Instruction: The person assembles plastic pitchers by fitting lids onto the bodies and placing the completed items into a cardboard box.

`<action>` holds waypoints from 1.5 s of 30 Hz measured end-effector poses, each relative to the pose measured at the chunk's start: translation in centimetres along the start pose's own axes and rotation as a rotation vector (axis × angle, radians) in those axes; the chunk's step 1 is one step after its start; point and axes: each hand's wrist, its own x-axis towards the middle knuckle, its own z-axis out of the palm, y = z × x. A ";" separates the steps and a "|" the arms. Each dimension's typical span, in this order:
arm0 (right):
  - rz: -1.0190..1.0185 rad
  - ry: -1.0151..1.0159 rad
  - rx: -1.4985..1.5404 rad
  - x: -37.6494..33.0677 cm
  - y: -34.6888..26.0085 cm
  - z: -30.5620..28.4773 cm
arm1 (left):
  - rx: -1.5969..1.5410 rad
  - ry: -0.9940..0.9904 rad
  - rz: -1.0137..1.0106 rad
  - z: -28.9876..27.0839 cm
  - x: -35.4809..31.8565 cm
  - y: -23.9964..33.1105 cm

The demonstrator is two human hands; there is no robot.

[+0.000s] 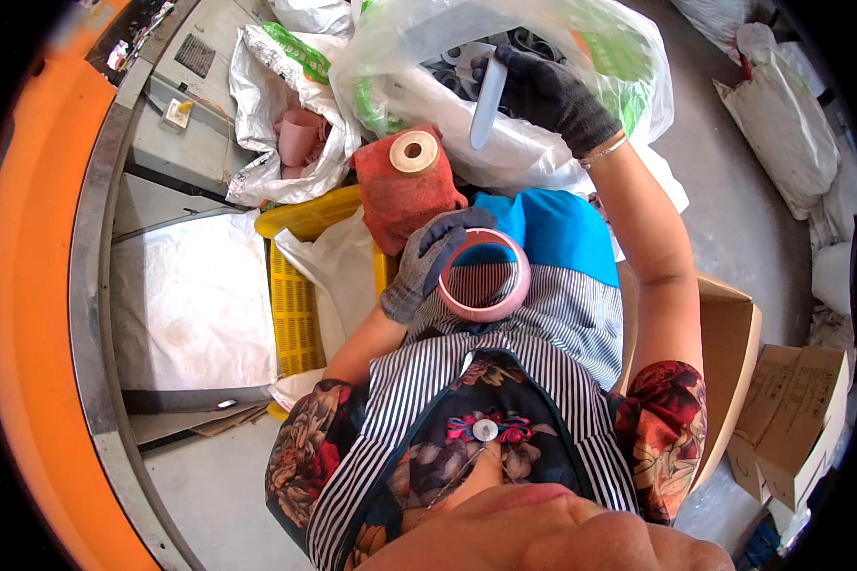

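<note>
My left hand [430, 262], in a grey glove, is closed on the side of a pink ring [516, 297] above my lap. The ring is wide, smooth and hollow. Up at the large clear plastic bag [390, 71], my gloved right hand [557, 100] grips a grey-blue piece [488, 103] that shows as a narrow strip with a rounded end. Whether this piece is a ring seen edge-on, I cannot tell. Several grey curved pieces [459, 59] lie inside that bag, partly hidden by its film and my right hand.
A red cloth bundle [405, 205] with a pale round spool end [415, 152] stands beside my left hand. Left of it are a yellow crate [295, 314] and a white sack [252, 105] with pink pieces [300, 138]. Cardboard boxes [781, 419] stand right; an orange machine edge [29, 285] runs far left.
</note>
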 end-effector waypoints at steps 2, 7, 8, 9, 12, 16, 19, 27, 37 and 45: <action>0.000 -0.050 -0.020 -0.4 0.3 -0.2 | -0.006 0.019 0.003 -0.3 -0.2 -0.6; -0.187 -0.043 -0.786 -5.3 -0.3 1.2 | 0.515 -0.039 0.202 -2.7 2.0 -2.1; -0.307 0.035 -1.127 -7.1 -0.4 2.1 | 0.552 -0.036 0.234 -3.4 2.8 -3.3; -0.183 0.128 -0.939 -8.5 0.0 3.2 | 0.594 -0.036 0.274 -4.0 3.3 -4.4; -0.166 0.266 -0.962 -11.6 1.0 5.0 | 0.402 -0.071 0.152 -4.4 5.2 -2.5; 0.189 0.615 -0.579 -13.1 2.2 6.9 | 0.059 -0.194 0.039 -3.5 4.9 -3.7; 0.302 0.547 -0.455 -14.0 3.9 3.8 | 0.042 -0.262 -0.168 -2.9 5.1 -4.3; 0.241 0.588 -0.582 -15.0 7.1 1.6 | -0.538 0.170 -0.317 -1.1 5.0 -4.3; 0.203 0.657 -0.694 -15.3 8.0 3.0 | 0.039 -0.044 -0.262 -3.4 4.5 -8.8; 0.113 0.729 -0.981 -15.7 9.3 4.2 | 0.744 -0.365 0.519 -5.2 4.6 -6.3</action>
